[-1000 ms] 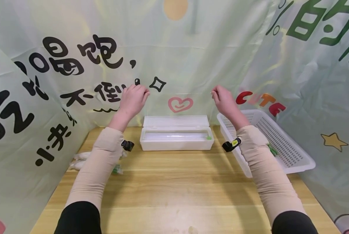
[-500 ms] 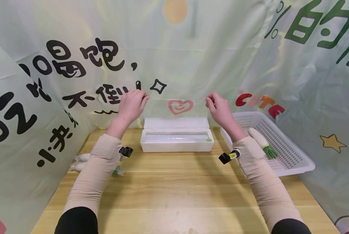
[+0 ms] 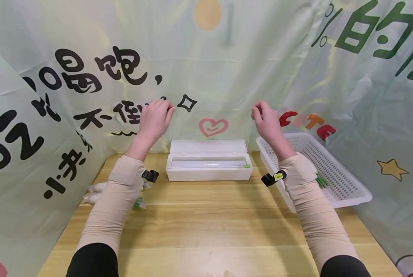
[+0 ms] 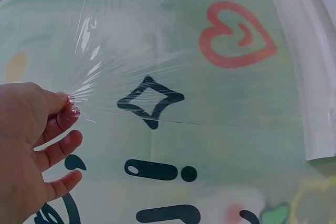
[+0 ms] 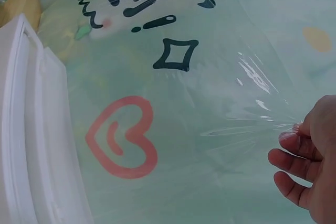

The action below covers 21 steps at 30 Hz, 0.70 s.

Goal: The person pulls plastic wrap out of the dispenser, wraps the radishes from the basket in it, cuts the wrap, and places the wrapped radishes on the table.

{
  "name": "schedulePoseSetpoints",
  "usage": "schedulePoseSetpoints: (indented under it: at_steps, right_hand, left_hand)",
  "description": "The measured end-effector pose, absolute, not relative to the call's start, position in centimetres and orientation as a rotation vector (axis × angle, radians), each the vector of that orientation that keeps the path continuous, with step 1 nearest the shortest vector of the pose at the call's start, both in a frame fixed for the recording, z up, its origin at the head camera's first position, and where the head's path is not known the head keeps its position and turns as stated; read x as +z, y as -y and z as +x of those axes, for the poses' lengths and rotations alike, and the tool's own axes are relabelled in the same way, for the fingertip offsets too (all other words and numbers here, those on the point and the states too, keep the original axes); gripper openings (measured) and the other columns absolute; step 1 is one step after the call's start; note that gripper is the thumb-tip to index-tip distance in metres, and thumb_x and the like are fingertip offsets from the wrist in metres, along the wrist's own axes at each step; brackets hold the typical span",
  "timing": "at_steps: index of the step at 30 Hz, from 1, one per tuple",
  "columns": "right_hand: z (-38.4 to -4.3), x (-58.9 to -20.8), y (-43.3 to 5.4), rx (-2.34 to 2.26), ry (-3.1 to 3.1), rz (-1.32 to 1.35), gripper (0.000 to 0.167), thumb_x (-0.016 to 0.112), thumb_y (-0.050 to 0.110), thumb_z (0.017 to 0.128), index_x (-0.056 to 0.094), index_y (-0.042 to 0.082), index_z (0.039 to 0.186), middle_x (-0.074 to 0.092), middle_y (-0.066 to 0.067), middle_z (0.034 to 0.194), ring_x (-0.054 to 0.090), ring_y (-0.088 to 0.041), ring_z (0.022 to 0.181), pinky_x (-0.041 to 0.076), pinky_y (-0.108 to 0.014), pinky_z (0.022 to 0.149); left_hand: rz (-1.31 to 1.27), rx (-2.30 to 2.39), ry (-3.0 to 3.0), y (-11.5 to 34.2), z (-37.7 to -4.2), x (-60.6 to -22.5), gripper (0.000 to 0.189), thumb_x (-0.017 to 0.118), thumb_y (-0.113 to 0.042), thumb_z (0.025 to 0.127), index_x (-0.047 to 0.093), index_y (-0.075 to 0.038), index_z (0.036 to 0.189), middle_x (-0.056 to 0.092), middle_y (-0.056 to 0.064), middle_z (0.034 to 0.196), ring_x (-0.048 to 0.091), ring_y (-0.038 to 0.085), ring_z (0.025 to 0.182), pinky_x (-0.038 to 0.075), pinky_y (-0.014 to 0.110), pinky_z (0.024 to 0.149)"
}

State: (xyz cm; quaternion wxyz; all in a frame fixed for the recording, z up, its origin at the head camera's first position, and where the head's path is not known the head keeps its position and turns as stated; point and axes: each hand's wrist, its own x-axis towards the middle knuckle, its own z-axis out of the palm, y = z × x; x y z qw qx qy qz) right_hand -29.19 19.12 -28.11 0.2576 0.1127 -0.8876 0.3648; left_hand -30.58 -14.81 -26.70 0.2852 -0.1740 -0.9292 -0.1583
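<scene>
A sheet of clear cling film (image 4: 90, 80) is stretched between the two hands above a white cling film dispenser box (image 3: 209, 174), whose lid stands up at the back. With thumb and index finger my left hand (image 3: 155, 120) pinches one corner; its other fingers are spread loosely in the left wrist view. My right hand (image 3: 269, 122) pinches the opposite corner of the film, its creases fanning out from the fingertips in the right wrist view. Both hands are raised in front of the backdrop. In the head view the film itself is barely visible.
A white perforated basket (image 3: 356, 198) stands at the right, partly behind the right forearm. Inside, a white radish with green tops (image 3: 321, 181) is mostly hidden by the sleeve. Wrapped white items (image 3: 94, 197) lie at the left, partly behind the left forearm. A printed cloth backdrop (image 3: 209, 77) encloses the table.
The right hand moved inward and down, then back outward and up to the right. The left hand stayed nearly in place, rising slightly. Both keep their pinch on the film.
</scene>
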Motion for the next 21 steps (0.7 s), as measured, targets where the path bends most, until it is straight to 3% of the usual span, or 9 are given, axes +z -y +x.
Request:
schedulePoseSetpoints:
  at_steps: [11, 15, 21]
  right_hand:
    - [-28.1, -27.5, -19.1, 1.093, 2.379, 0.271, 0.024, 0.044, 0.021, 0.104, 0.053, -0.001, 0.108, 0.062, -0.017, 0.092, 0.058, -0.023, 0.082, 0.043, -0.017, 0.065]
    - [-26.9, -27.6, -18.8, 1.223, 2.392, 0.335, 0.022, 0.046, 0.02, 0.103, 0.054, -0.001, 0.106, 0.062, -0.016, 0.09, 0.058, -0.015, 0.081, 0.048, -0.019, 0.07]
    - [-24.5, -28.2, -16.7, 1.391, 2.457, 0.489, 0.021, 0.048, 0.016, 0.103, 0.056, -0.003, 0.106, 0.066, -0.018, 0.094, 0.063, -0.016, 0.085, 0.054, -0.022, 0.074]
  left_hand:
    - [-0.452, -0.473, 2.401, 14.4, -29.9, -26.2, 0.027, 0.051, -0.029, 0.101, 0.066, -0.008, 0.104, 0.071, 0.009, 0.102, 0.062, 0.031, 0.101, 0.047, 0.048, 0.086]
    - [-0.451, -0.514, 2.361, 14.3, -29.3, -26.6, 0.027, 0.051, -0.027, 0.101, 0.067, -0.006, 0.102, 0.071, 0.011, 0.101, 0.061, 0.032, 0.099, 0.046, 0.05, 0.086]
    - [-0.431, -0.63, 2.331, 14.3, -28.1, -27.1, 0.025, 0.054, -0.025, 0.1, 0.067, -0.004, 0.103, 0.071, 0.013, 0.103, 0.06, 0.032, 0.1, 0.044, 0.049, 0.086]
